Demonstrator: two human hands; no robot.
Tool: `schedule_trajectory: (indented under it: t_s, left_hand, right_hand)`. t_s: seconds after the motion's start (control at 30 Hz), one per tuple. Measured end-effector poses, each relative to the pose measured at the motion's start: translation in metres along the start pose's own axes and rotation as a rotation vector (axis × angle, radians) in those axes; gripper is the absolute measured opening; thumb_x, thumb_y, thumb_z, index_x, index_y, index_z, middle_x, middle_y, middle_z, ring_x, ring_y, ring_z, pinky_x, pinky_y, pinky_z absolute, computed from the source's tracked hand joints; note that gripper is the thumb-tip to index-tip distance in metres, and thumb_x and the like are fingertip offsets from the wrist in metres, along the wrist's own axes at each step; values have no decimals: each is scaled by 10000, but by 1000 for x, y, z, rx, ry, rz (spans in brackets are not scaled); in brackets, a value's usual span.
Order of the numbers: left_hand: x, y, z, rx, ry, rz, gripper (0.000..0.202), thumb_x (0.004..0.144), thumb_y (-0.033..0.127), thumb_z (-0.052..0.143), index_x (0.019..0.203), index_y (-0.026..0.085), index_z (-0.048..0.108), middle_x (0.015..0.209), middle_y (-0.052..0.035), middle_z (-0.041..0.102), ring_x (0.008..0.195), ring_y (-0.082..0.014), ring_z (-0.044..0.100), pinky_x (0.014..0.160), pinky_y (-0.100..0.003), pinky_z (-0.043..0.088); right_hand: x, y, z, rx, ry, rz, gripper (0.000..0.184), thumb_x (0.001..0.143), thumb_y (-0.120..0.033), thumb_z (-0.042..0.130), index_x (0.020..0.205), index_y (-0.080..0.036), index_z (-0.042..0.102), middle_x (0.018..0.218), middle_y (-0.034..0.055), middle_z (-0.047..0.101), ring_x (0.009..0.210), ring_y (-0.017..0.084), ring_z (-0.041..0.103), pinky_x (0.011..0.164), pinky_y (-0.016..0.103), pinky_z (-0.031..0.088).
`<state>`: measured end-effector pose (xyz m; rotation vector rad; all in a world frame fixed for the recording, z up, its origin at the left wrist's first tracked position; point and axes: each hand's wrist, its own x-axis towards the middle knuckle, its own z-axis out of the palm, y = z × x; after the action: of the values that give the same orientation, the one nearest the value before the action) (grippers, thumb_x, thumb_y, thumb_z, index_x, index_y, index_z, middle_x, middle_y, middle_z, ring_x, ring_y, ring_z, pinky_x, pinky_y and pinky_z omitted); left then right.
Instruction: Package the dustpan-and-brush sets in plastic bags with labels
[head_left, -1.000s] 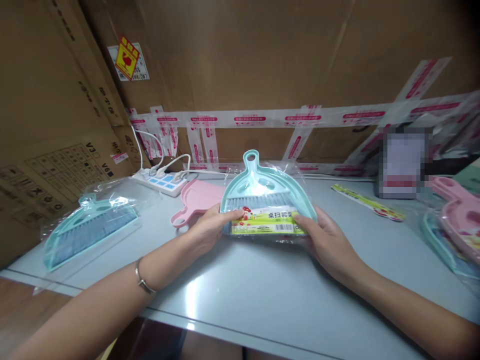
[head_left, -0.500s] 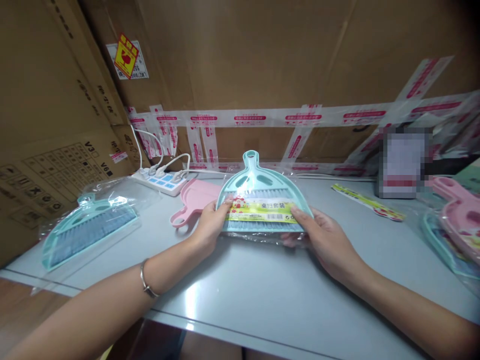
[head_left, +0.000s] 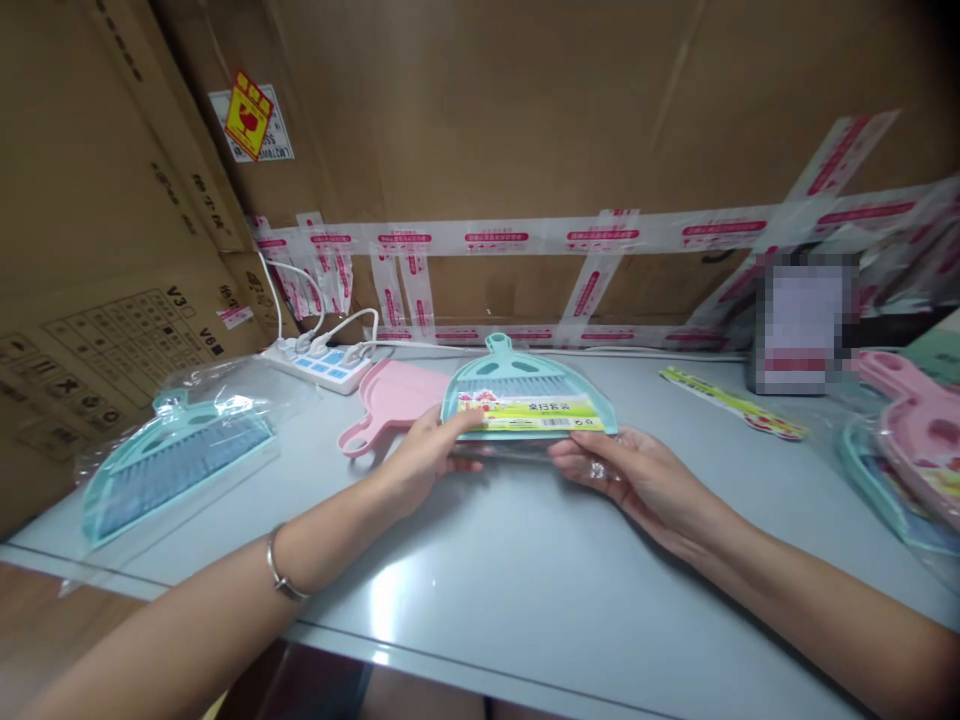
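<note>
A teal dustpan-and-brush set (head_left: 525, 392) in a clear plastic bag, with a yellow-green label across its front, lies nearly flat just above the grey table (head_left: 525, 560) at its middle. My left hand (head_left: 424, 455) grips the set's left front corner, thumb on top. My right hand (head_left: 637, 478) is under the bag's front right edge, fingers curled around the loose plastic. A pink dustpan (head_left: 390, 400) lies on the table just left of the set, behind my left hand.
Another bagged teal set (head_left: 169, 460) lies at the left. A white power strip (head_left: 322, 365) with cables sits at the back left. A loose label card (head_left: 739, 405) and a stack of pink and teal sets (head_left: 911, 440) are at the right. Taped cardboard boxes wall the back and left.
The bagged teal set has tipped from tilted up towards me to nearly flat. My right hand slid from the set's right side to beneath the bag's front edge.
</note>
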<state>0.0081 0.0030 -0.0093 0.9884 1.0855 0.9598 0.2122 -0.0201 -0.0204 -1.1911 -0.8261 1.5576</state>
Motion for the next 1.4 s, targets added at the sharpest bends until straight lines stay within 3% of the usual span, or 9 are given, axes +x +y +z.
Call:
schedule_trajectory:
  t_s: [0.17,0.33,0.47,0.6,0.77,0.97,1.07,1.17,1.4]
  left_hand:
    - [4,-3,-3,-26,-10,42,329,667,217,728,967,127,625,956,-89,676,669,-100,598,549,-197,455]
    - [8,-3,-7,51,59,-63,278,776,355,635,859,90,640,674,-73,653,514,-79,556,492,-184,428]
    - [3,1,-8,170,-3,2,617,709,459,687,1193,110,527,1045,-183,645,727,-187,649,597,-288,513]
    - [-1,2,-13,331,-139,225,1092,493,254,853,1407,286,257,1395,-153,413,1079,-278,564,785,-362,513]
    - [11,-1,-22,476,-85,409,483,627,308,764,1069,181,615,1221,-113,581,1083,-245,548,878,-338,461]
    - [18,-1,-23,522,3,333,331,690,385,675,913,141,668,915,-61,669,659,-118,570,611,-256,492]
    - [16,2,-22,497,28,317,284,712,420,644,780,145,665,761,-15,638,607,-95,543,535,-207,474]
    - [14,3,-21,486,45,315,303,730,446,624,697,145,646,681,-3,610,607,-97,552,518,-191,459]
    - [11,-1,-23,583,-240,355,512,614,320,765,1093,215,617,1070,-61,623,772,-143,592,732,-308,490]
  right_hand:
    - [-1,1,1,-3,12,-20,241,630,-309,744,744,-127,634,641,52,682,545,122,608,576,234,517]
    - [1,1,1,20,59,18,136,719,-248,643,665,-127,614,545,54,651,464,113,579,501,207,489]
    - [3,-4,-2,39,86,48,169,783,-196,568,645,-120,629,524,59,642,449,101,572,486,182,480]
    - [4,-7,-8,43,34,112,164,800,-184,557,679,-110,639,561,64,656,465,100,585,507,181,498]
    - [3,-8,-8,-18,-73,132,95,793,-166,580,850,-98,612,744,102,697,592,133,644,609,220,545]
    - [2,-6,-6,-49,-50,-93,898,745,-326,682,1407,-361,76,1208,67,592,888,193,666,814,374,540]
    - [5,-4,-10,-253,-164,-203,945,589,-353,803,1360,-384,255,1276,36,542,987,210,630,849,356,516]
    - [12,-1,-15,-423,-104,-239,566,560,-419,801,1054,-234,594,1106,55,638,972,227,614,858,346,488]
    - [24,2,-22,-107,70,-350,331,562,-458,794,645,-194,612,762,-6,655,751,132,573,757,273,458]
